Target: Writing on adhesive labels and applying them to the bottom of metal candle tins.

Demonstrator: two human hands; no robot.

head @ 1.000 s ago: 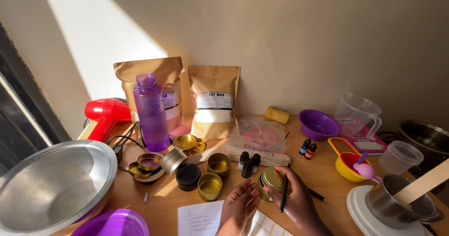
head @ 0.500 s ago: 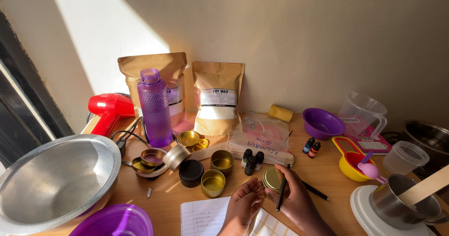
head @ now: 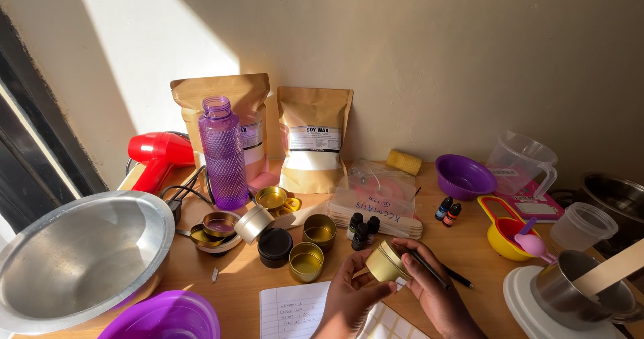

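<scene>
My left hand [head: 347, 291] and my right hand [head: 437, 297] together hold a small round gold tin [head: 384, 263] just above the table's front edge. The tin is tipped on its side, with its closed lid facing left. My left hand cups it from below and the left. My right hand's fingers rest on its right side and also grip a black pen [head: 430, 270] that points up-left. A small white label [head: 400, 283] shows at the tin's lower edge. Below my hands lie a lined handwritten note [head: 292, 312] and a sheet of blank labels [head: 384, 327].
Two open gold tins [head: 317, 230] and a black tin [head: 274, 244] stand left of my hands, with small dark dropper bottles [head: 362, 228] behind. A steel bowl [head: 80, 258] fills the left; a steel pot [head: 577, 292] with a wooden stick sits right. A purple bottle [head: 223, 154] and kraft bags [head: 315, 137] line the wall.
The gold tin has been lifted and tipped onto its side. My left hand has closed around it, and the pen in my right hand has swung from upright to slanting.
</scene>
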